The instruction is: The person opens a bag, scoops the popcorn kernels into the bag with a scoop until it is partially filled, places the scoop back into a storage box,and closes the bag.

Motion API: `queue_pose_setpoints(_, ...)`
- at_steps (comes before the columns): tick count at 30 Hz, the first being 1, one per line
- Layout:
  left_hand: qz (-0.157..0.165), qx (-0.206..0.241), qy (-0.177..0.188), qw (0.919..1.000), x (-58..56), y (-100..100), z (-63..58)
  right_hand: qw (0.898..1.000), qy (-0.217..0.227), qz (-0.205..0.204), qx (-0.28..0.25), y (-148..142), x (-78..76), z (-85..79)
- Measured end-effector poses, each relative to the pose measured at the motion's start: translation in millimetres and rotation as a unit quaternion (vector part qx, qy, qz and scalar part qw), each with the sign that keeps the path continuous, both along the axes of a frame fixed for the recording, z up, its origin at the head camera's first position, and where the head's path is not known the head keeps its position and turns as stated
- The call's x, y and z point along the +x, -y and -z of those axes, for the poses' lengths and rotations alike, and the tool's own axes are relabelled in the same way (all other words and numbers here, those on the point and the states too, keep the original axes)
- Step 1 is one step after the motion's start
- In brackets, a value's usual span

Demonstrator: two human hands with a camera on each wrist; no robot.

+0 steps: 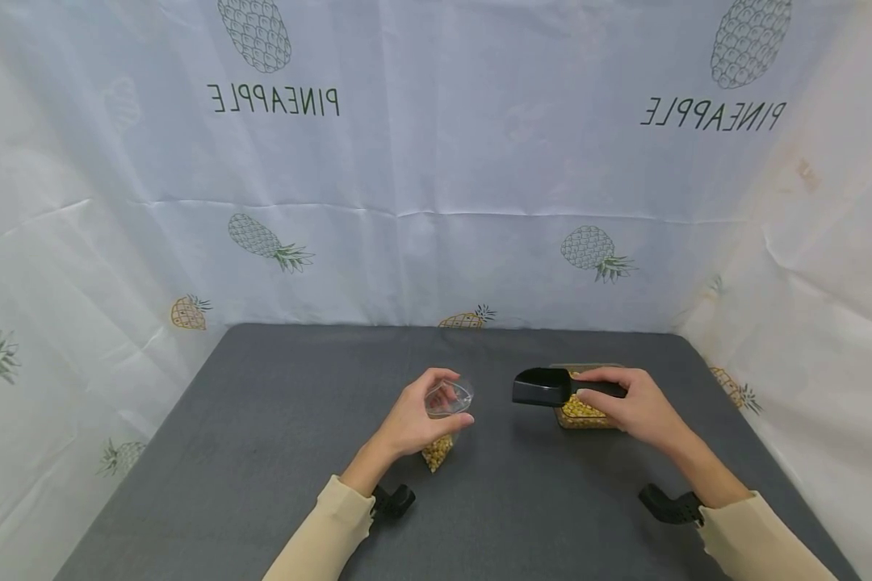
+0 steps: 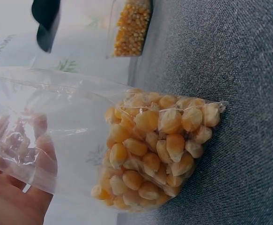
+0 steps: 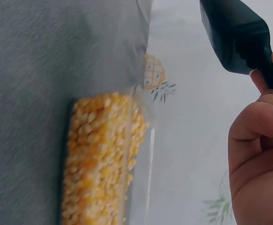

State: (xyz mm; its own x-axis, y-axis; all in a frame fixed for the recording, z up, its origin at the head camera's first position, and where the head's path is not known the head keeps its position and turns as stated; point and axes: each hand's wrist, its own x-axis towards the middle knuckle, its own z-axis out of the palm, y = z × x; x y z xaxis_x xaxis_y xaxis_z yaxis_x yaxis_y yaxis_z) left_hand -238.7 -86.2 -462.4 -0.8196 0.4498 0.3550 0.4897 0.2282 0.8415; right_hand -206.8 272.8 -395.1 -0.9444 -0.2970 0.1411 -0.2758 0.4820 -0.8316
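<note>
My left hand, fingers spread, holds clear bag of corn kernels; my right hand grips black scoop near corn-filled container.

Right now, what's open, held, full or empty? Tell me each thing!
Clear plastic bag of yellow corn: open, partly filled, held by the left hand.
Black plastic scoop: held by the right hand; can't tell whether it's empty.
Clear rectangular container of yellow corn: uncovered, partly filled.

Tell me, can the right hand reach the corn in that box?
Probably yes: the right hand is close to that corn, holding the black scoop, and the top looks uncovered.
</note>
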Motion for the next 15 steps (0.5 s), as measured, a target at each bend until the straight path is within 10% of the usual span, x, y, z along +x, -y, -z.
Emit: queue_pose_setpoints(15, 0.001, 0.001, 0.0, 1.0, -0.9, 0, 0.8, 0.999, 0.009, 0.039, 0.013, -36, 2.5, 18.8)
